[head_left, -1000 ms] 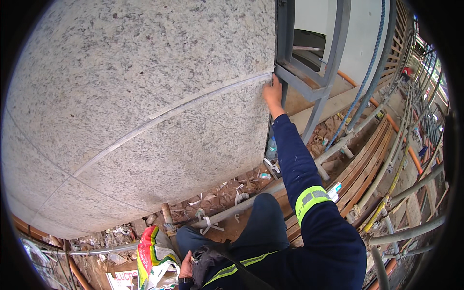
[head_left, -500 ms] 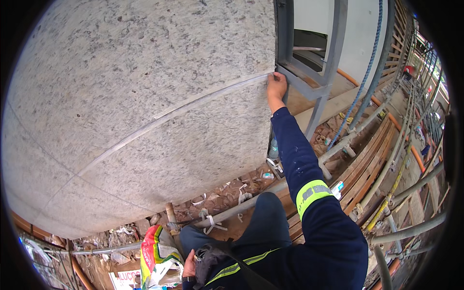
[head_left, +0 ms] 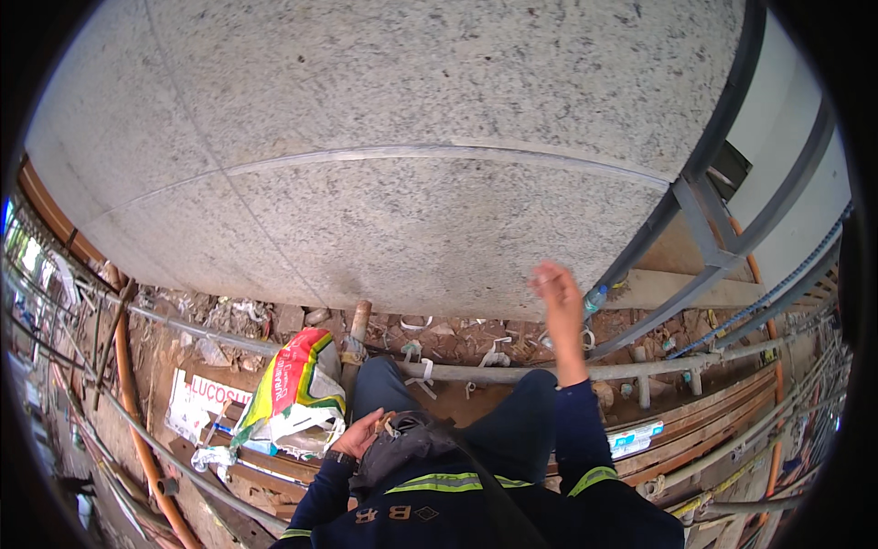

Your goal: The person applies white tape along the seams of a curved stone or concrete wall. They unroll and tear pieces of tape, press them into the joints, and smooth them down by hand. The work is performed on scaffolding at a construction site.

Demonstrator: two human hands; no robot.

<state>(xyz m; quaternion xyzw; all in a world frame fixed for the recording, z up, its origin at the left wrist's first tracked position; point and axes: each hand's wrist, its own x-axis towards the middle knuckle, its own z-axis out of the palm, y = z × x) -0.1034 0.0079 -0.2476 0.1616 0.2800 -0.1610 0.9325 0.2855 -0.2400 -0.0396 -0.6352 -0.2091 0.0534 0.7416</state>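
A long strip of pale tape (head_left: 439, 153) runs across the speckled grey stone panel wall (head_left: 412, 220), reaching the dark metal frame (head_left: 681, 188) on the right. My right hand (head_left: 560, 297) is raised below the strip, apart from the wall. It looks empty, thumb and fingers slightly apart, though motion blurs the fingertips. At my waist, my left hand (head_left: 358, 435) closes on the edge of a dark pouch (head_left: 398, 448); what lies inside it is mostly hidden.
A red, yellow and white sack (head_left: 297, 380) stands left of my knees. Scaffold pipes (head_left: 485, 373) cross before me, and wooden planks (head_left: 704, 412) lie to the right. Rubble and tape scraps (head_left: 439, 331) line the wall's foot, with a plastic bottle (head_left: 595, 298) near the frame.
My right hand has left the strip's end at the frame and come back toward me. The view has swung left and down. My left hand stays at the pouch.
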